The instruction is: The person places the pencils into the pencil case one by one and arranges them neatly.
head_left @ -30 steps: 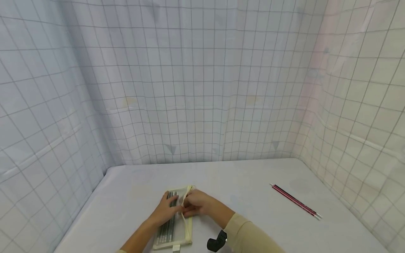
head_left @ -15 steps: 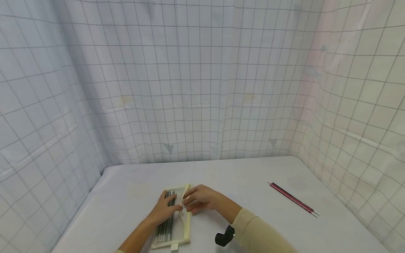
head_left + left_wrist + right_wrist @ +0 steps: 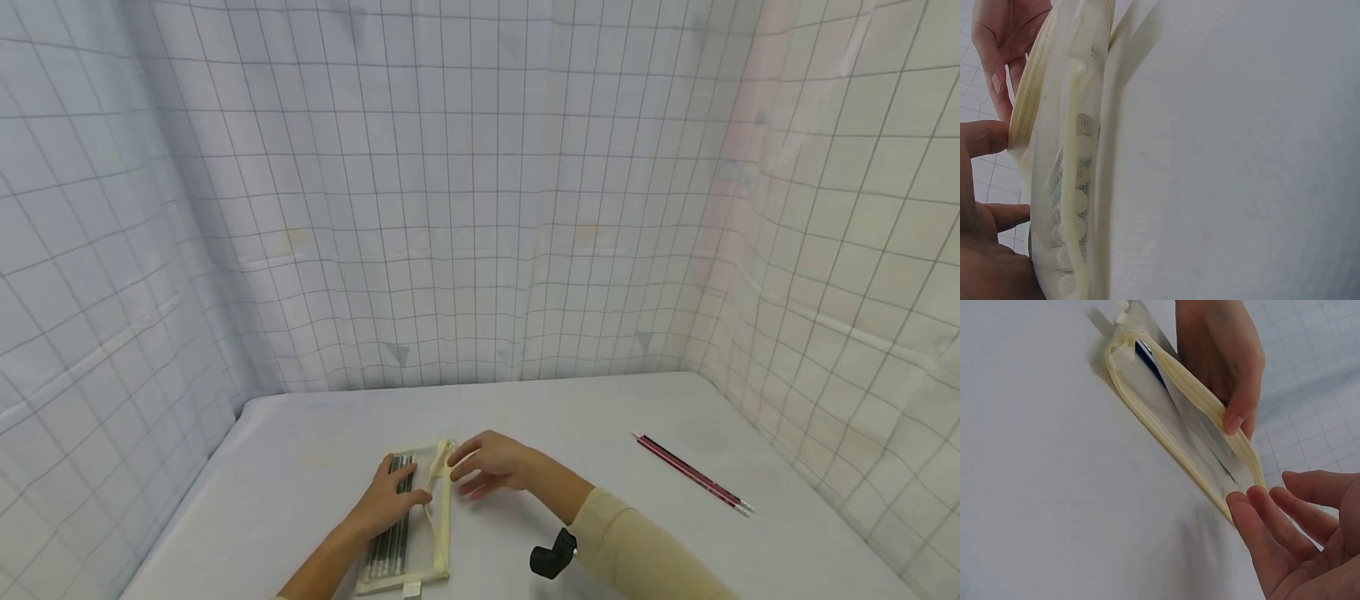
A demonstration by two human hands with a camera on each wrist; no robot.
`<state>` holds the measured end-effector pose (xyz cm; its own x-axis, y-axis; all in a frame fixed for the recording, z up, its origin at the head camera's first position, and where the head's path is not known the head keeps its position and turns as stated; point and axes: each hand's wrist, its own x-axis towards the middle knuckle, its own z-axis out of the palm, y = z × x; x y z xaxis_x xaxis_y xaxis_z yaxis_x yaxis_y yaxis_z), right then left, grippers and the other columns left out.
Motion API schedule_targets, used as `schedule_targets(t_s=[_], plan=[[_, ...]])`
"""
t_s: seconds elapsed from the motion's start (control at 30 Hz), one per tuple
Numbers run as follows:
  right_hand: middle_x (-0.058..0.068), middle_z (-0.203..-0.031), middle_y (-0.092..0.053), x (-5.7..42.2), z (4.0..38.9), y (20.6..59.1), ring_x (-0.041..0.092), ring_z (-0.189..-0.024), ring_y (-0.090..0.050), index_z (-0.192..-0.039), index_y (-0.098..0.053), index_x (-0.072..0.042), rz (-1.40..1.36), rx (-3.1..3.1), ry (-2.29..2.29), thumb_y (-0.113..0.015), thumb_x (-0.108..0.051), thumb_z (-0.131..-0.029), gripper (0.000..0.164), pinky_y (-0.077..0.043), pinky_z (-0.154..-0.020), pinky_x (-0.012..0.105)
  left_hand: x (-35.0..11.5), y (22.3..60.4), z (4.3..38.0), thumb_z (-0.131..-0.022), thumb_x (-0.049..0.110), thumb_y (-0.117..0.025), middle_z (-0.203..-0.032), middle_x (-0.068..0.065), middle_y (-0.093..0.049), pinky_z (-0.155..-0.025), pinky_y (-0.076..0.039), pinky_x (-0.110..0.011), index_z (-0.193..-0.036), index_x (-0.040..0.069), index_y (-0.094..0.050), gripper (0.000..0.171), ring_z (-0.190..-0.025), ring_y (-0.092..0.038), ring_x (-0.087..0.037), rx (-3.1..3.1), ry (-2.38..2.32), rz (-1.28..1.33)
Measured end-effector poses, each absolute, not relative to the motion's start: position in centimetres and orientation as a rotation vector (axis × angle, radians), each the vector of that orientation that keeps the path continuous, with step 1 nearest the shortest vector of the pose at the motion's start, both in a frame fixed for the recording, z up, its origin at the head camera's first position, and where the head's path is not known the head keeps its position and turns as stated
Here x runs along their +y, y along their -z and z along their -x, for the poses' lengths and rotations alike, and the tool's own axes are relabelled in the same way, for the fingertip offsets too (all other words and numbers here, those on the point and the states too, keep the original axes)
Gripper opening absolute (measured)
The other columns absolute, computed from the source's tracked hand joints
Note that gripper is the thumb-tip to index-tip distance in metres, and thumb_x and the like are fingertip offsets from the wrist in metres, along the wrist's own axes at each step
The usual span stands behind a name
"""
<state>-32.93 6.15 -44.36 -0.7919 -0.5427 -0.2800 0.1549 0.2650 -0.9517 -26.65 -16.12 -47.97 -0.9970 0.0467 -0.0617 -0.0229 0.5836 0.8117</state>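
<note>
A clear pencil case with cream zip edging lies on the white table, several dark pencil-like sticks showing through it. My left hand holds the case from the left, fingers spread over it. In the right wrist view its thumb hooks the cream zip edge, and the mouth of the case gapes, with a dark blue strip inside. Just right of the case hovers my right hand, its fingers loosely bent and holding nothing. In the left wrist view, the right hand shows beyond the zip edge.
Two thin dark red sticks with pale ends lie side by side on the right of the table. A black device sits at my right wrist. White gridded curtains stand around the table's back and sides.
My right hand has drawn out of the case's mouth and moved right, its fingers loosening. The left hand stays on the case. The head view has shifted slightly.
</note>
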Motion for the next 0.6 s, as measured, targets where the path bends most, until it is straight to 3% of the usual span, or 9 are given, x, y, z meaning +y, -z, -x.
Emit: schedule_targets(t_s=[0.6], plan=[[0.010,-0.102,-0.074,10.3,33.6,42.6,0.027,-0.089,-0.075,-0.125,-0.069,0.003,0.348,2.105,1.462,-0.073,-0.006,-0.095,0.032,-0.061,-0.070,0.037,-16.3,48.1,26.7,-0.088,0.028,-0.074,-0.160,-0.043,-0.005,-0.108,-0.022,-0.078,-0.148,-0.013,-0.045,0.078,-0.143,-0.009,-0.067,2.734,-1.415,-0.061]])
